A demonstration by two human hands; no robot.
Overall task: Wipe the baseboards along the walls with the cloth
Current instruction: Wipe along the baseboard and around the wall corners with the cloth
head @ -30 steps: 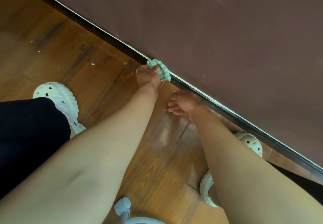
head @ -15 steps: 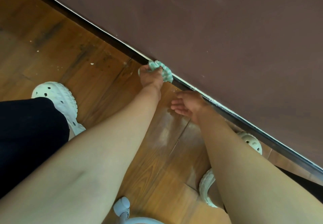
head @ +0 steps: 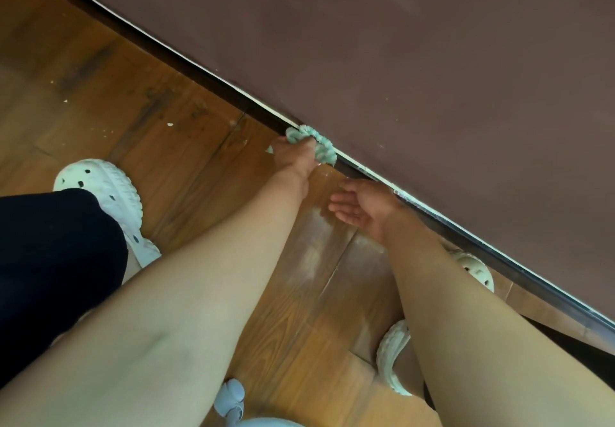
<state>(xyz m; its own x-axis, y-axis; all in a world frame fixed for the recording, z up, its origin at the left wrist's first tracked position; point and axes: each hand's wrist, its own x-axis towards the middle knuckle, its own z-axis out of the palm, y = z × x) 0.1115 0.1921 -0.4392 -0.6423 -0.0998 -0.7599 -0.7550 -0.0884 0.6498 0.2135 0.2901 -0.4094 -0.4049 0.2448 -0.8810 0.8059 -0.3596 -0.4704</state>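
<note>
The bunched teal cloth point(head: 324, 148) was pressed against the dark baseboard point(head: 199, 74), gripped in the curled fingers of the left hand point(head: 294, 157). Just beside those fingers, the right hand point(head: 362, 205) hung over the wooden floor point(head: 199, 160), its fingers loosely straight and holding nothing, close to the baseboard. White clogs point(head: 106, 187) stood further out.

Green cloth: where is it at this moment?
Head view, near centre: the green cloth is bunched in the left hand, pressed against the dark baseboard, just up and left of the open right hand.
</note>
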